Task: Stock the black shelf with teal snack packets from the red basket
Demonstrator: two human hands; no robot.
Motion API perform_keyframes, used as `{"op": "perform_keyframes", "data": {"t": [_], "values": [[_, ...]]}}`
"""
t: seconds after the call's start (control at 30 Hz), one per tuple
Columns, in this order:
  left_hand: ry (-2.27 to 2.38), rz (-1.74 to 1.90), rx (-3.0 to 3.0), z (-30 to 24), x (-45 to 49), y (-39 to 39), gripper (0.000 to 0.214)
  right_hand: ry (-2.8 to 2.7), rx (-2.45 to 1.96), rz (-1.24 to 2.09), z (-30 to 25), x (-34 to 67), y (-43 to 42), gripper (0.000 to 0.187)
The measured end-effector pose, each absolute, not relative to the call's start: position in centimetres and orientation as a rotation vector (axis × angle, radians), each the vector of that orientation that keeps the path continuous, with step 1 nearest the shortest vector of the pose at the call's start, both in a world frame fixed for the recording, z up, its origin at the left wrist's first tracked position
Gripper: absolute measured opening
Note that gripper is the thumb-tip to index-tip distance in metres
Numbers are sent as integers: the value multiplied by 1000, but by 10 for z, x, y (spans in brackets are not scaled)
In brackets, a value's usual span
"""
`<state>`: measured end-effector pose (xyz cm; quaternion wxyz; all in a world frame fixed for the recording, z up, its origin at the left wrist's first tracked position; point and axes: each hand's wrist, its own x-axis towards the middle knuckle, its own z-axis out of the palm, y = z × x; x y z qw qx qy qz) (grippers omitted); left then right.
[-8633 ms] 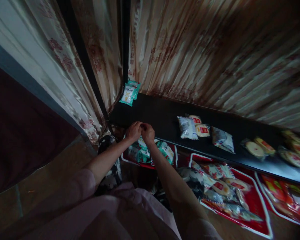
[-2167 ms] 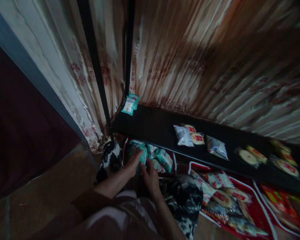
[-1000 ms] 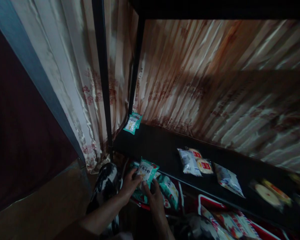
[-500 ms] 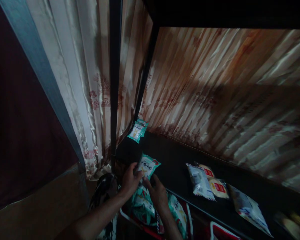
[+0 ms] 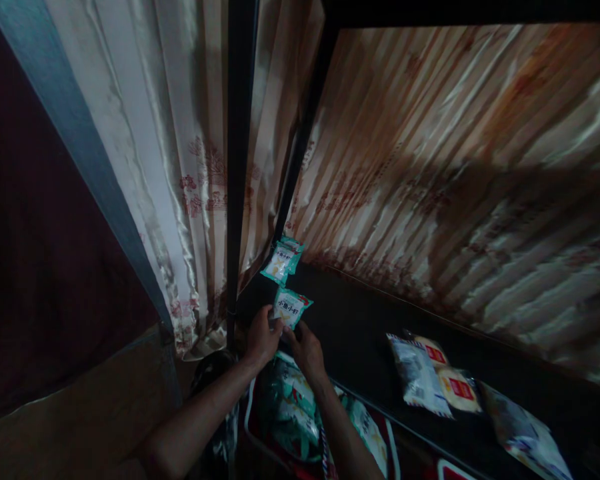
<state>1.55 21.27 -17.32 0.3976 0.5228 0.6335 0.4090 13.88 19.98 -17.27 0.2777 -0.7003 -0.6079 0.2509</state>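
Note:
Between my two hands is a teal-and-white snack bag (image 5: 290, 308) with dark printed characters, held by its lower edge over the left end of the black shelf (image 5: 350, 300). My left hand (image 5: 264, 339) grips its left side, thumb in front. At its lower right, my right hand (image 5: 305, 348) is closed on the same bag, with some fingers hidden behind it. Just beyond lie similar teal snack bags (image 5: 282, 260), overlapping in the shelf's back corner. Below my forearms, a basket (image 5: 249, 413) with a pale rim holds several more teal bags (image 5: 293, 407).
Farther right on the shelf lie a white-and-blue packet (image 5: 417, 377), round pale items with red labels (image 5: 459, 390) and another shiny packet (image 5: 525, 430). A black post (image 5: 240, 153) stands at the left. Curtains (image 5: 430, 147) hang behind. A second basket's rim (image 5: 453, 470) shows at the bottom.
Both hands have carried the snack bag forward, closer to the bags in the back corner. The view has shifted slightly, so the shelf packets appear farther right.

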Motion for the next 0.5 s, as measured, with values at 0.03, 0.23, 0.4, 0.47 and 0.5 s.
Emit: {"op": "perform_keyframes", "data": {"t": [0.03,0.23,0.4,0.47,0.5], "values": [[1603,1037,1319,-175,15,216,40,-1642,-1889,672,-173,138,204,35],[1635,1017,1275,-178,19,238,42,-1643,-1905,666,-176,137,228,29],[1751,969,1333,-174,23,258,45,-1702,-1927,626,-176,136,248,28],[1800,961,1381,-175,24,265,46,-1727,-1961,611,-177,135,256,28],[1822,969,1400,-176,24,267,46,-1734,-1972,605,-177,134,260,28]]}}
